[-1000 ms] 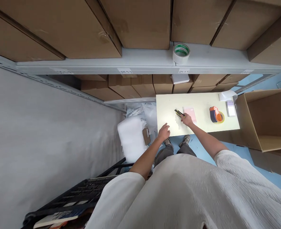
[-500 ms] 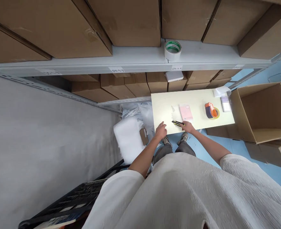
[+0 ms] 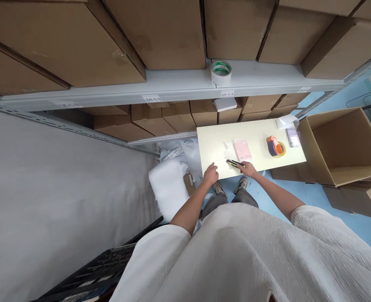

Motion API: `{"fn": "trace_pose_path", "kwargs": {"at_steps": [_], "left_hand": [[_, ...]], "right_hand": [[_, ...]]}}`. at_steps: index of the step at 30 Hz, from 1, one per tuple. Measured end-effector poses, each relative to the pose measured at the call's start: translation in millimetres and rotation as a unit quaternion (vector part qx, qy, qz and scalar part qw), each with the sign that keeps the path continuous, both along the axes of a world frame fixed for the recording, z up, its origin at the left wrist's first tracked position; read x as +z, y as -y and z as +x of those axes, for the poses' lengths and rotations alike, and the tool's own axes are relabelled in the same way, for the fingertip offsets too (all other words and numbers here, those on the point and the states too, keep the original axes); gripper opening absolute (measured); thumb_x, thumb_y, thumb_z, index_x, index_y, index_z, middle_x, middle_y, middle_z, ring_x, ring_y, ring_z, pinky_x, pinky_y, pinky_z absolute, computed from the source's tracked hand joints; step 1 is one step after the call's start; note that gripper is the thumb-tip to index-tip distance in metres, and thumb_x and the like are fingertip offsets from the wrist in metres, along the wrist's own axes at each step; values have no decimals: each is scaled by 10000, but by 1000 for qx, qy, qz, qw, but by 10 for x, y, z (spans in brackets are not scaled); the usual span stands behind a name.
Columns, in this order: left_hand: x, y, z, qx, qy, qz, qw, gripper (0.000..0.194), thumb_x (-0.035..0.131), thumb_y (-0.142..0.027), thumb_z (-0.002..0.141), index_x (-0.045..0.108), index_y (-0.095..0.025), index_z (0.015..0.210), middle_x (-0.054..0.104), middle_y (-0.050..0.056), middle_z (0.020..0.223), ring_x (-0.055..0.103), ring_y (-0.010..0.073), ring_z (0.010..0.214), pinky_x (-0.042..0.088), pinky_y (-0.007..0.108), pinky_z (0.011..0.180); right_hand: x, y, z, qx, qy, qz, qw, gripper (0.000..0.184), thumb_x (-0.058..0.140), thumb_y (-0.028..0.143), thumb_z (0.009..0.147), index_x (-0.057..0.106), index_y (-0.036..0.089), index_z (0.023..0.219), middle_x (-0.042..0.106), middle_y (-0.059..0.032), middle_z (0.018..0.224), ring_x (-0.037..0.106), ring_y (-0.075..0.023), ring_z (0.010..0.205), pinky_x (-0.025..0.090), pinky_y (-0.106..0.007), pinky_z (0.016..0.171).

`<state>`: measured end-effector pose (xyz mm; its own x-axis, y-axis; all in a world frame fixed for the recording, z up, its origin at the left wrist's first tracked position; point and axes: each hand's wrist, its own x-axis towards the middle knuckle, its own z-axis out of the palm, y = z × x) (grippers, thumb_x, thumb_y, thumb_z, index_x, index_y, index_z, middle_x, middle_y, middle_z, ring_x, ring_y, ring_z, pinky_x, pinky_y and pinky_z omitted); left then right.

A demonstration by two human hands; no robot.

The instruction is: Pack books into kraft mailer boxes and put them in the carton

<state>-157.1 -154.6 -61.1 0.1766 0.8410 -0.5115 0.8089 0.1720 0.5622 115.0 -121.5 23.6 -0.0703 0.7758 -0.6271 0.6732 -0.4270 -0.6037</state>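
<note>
A: Where's the knife [image 3: 235, 163]?

B: Just on the person's side of the pink packet [image 3: 242, 150], slim and straight, black with yellow. The right hand [image 3: 248, 169] has its fingers closed round the handle, at the packet's near edge.

A: And the left hand [image 3: 211, 174]?

B: Left of the packet and nearer the body, fingers loosely spread, nothing visible in it. I can't tell whether it touches the table [image 3: 210, 142] under the packet.

A: What worries you?

B: The knife's tip end points left, roughly the left hand's way. If the blade is out, which I can't make out, a slip could nick those fingers. A careless swing away from the body might score the packet.

A: What's everything made of?

B: The packet is a flat, pink rectangle. Right of it sits a chunky orange and dark tape dispenser [image 3: 271, 146], probably hard plastic. Farther right gapes a stiff brown cardboard box [image 3: 351, 138]. Well left of the packet, below table level, lies soft-looking white padding [image 3: 168, 184], bulky and round-cornered.
</note>
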Motion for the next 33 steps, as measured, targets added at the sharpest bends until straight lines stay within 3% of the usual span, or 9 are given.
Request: {"fn": "trace_pose_path", "kwargs": {"at_steps": [6, 11, 16, 20, 25, 29, 33], "left_hand": [[63, -1, 3, -6, -7, -3, 1000, 449, 579, -183, 971, 690, -194, 1406, 399, 117, 1792, 352, 296, 1675, 363, 455, 1351], [96, 11, -17, -22, -15, -2, 1000, 405, 595, -176, 964, 709, -183, 1352, 360, 144, 1805, 343, 313, 1679, 373, 465, 1342], [106, 13, -23, -33, -39, 9, 999, 445, 601, -152, 937, 707, -197, 1368, 409, 129, 1784, 344, 299, 1679, 385, 473, 1338], [133, -12, 13, -33, -66, 4, 997, 436, 553, -129, 954, 713, -182, 1356, 406, 137, 1785, 372, 287, 1665, 393, 449, 1327], [188, -108, 119, 5, -99, -10, 995, 482, 512, -144, 973, 682, -173, 1424, 474, 160, 1739, 445, 295, 1620, 428, 428, 1283], [214, -226, 213, 37, -122, -27, 991, 498, 526, -168, 953, 679, -217, 1425, 607, 133, 1614, 561, 292, 1518, 456, 420, 1249], [217, -300, 297, 51, -141, -36, 988, 469, 510, -178, 950, 692, -240, 1378, 662, 128, 1518, 633, 297, 1423, 490, 412, 1196]], "right_hand": [[173, -212, 6, -58, -41, 46, 996, 282, 602, 462, 1021, 617, 223, 872, 721, -20, 696, 568, -138, 542, 447, -235, 532], [362, -329, 8, -118, -148, 36, 981, 210, 606, 436, 972, 582, 228, 950, 681, -6, 695, 479, -124, 497, 406, -255, 498], [553, -413, 112, -131, -200, 57, 969, 340, 565, 567, 989, 563, 233, 1059, 668, 3, 738, 470, -130, 521, 397, -264, 515], [746, -635, 344, -126, -185, 124, 967, 482, 410, 660, 1052, 594, 218, 1112, 720, -48, 859, 538, -151, 594, 478, -289, 605], [1133, -1222, 790, -79, -140, 260, 952, 534, 448, 626, 1064, 637, 213, 1345, 765, -115, 1128, 689, -233, 901, 572, -363, 829], [1512, -1887, 1183, -37, -111, 402, 908, 580, 566, 691, 1021, 645, 233, 1368, 728, -140, 1346, 668, -293, 1220, 550, -435, 1053], [1832, -2646, 1514, 43, -38, 500, 864, 535, 526, 661, 1052, 643, 248, 1371, 730, -113, 1319, 657, -310, 1220, 501, -491, 1124]]}}
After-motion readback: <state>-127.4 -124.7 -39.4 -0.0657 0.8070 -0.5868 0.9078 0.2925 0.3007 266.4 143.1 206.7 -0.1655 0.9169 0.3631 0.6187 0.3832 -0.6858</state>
